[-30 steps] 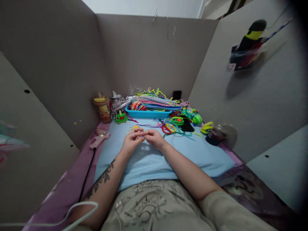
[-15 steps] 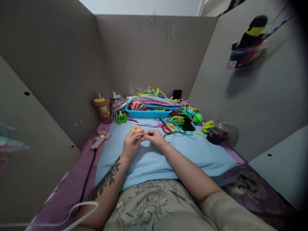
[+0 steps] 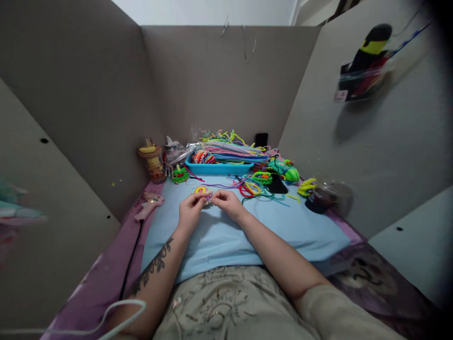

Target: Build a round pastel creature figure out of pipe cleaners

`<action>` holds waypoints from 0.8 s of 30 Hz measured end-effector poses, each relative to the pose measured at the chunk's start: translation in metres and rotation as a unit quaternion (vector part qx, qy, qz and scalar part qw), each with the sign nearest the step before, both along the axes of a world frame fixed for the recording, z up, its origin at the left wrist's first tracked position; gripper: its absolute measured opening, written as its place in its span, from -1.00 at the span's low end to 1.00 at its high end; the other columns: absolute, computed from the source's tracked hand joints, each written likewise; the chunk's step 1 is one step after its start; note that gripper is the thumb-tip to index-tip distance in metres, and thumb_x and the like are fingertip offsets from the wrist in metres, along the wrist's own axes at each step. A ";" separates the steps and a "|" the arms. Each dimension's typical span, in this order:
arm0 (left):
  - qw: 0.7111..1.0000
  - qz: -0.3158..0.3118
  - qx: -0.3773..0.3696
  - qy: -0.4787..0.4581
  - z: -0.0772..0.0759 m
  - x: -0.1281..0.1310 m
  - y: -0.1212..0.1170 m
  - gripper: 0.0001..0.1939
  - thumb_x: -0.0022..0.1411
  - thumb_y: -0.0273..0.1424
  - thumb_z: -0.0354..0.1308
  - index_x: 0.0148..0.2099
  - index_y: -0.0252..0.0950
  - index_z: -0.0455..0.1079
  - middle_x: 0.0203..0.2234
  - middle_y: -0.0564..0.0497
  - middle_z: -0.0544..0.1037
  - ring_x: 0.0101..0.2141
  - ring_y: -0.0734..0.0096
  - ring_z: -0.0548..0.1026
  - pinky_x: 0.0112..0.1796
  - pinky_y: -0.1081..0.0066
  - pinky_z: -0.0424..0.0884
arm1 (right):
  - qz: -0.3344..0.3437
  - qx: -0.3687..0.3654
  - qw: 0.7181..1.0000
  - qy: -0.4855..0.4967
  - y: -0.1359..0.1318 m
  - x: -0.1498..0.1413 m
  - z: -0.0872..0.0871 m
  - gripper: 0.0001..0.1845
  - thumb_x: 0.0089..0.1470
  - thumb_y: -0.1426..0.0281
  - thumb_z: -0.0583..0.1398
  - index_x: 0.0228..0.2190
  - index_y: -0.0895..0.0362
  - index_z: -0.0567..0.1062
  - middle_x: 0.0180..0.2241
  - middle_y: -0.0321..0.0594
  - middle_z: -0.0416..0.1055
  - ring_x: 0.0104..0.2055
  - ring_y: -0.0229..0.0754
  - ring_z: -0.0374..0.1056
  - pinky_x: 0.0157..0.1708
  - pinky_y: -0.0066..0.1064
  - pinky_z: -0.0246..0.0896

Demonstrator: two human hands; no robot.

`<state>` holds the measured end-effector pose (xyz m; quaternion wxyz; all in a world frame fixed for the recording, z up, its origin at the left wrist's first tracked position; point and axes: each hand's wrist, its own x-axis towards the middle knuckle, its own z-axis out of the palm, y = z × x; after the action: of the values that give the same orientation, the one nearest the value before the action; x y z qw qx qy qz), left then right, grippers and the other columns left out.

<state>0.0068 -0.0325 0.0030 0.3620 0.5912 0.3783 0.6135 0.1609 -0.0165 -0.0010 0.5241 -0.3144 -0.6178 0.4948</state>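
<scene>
My left hand (image 3: 191, 208) and my right hand (image 3: 228, 204) meet over the blue cloth (image 3: 226, 236), both with fingertips pinched. A small purple piece (image 3: 208, 199), perhaps a bit of pipe cleaner, shows between them, gripped by the left fingers. What the right fingertips pinch is too small to make out. Just beyond the hands lies a pink and yellow fuzzy craft piece (image 3: 201, 190), partly covered by my left fingers. Loose pipe cleaners (image 3: 249, 189) in red, purple and green are spread past my right hand.
A blue tray (image 3: 219, 168) heaped with pipe cleaners stands at the back. On the left are a pink glue gun (image 3: 150, 206), its black cord and a tall cup (image 3: 153, 163). Right of centre lie a green craft piece (image 3: 262, 178), a black phone-like object (image 3: 277, 184) and a dark-bottomed cup (image 3: 320, 198).
My left fingers have shifted slightly and curled into a tighter pinch, and the purple piece now shows between the hands. My right hand stays nearly in place.
</scene>
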 end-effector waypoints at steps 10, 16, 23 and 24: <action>0.987 -0.089 -0.101 -0.082 -0.006 0.002 0.009 -0.61 -0.06 -0.12 0.32 -0.31 -0.35 0.51 -0.53 0.02 0.53 -0.55 0.52 0.42 -0.43 0.44 0.42 | -0.038 0.036 0.998 -0.020 -0.007 -0.002 0.005 -0.70 -0.08 0.17 0.28 -0.53 0.16 0.42 -0.56 -0.32 0.35 -0.51 -0.31 0.22 -0.46 -0.44 0.12; 0.986 -0.102 -0.105 -0.081 -0.007 0.004 0.009 -0.63 -0.01 -0.14 0.29 -0.28 -0.35 0.49 -0.44 -0.01 0.55 -0.51 0.51 0.45 -0.39 0.42 0.43 | -0.076 0.054 0.995 -0.033 -0.007 -0.003 0.003 -0.74 -0.08 0.22 0.29 -0.49 0.14 0.39 -0.56 -0.34 0.32 -0.53 -0.32 0.17 -0.49 -0.46 0.09; 0.988 -0.099 -0.072 -0.090 -0.004 0.008 0.005 -0.63 0.02 -0.19 0.28 -0.24 -0.26 0.25 -0.49 0.11 0.47 -0.50 0.54 0.43 -0.43 0.50 0.37 | -0.100 0.079 0.990 -0.054 -0.009 -0.005 0.003 -0.75 -0.08 0.24 0.28 -0.45 0.12 0.38 -0.56 -0.39 0.27 -0.56 -0.34 0.11 -0.53 -0.47 0.04; 0.989 -0.098 -0.067 -0.091 -0.005 0.009 0.005 -0.63 0.02 -0.20 0.27 -0.23 -0.25 0.21 -0.50 0.13 0.45 -0.51 0.56 0.42 -0.44 0.52 0.36 | -0.097 0.086 0.990 -0.062 -0.009 -0.005 0.004 -0.77 -0.07 0.25 0.28 -0.43 0.13 0.40 -0.57 -0.39 0.27 -0.56 -0.33 0.11 -0.53 -0.47 0.04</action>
<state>0.0159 -0.0273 -0.0016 0.4917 0.5415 0.3241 0.6000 0.1564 -0.0258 0.0026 0.5551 -0.3568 -0.6560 0.3663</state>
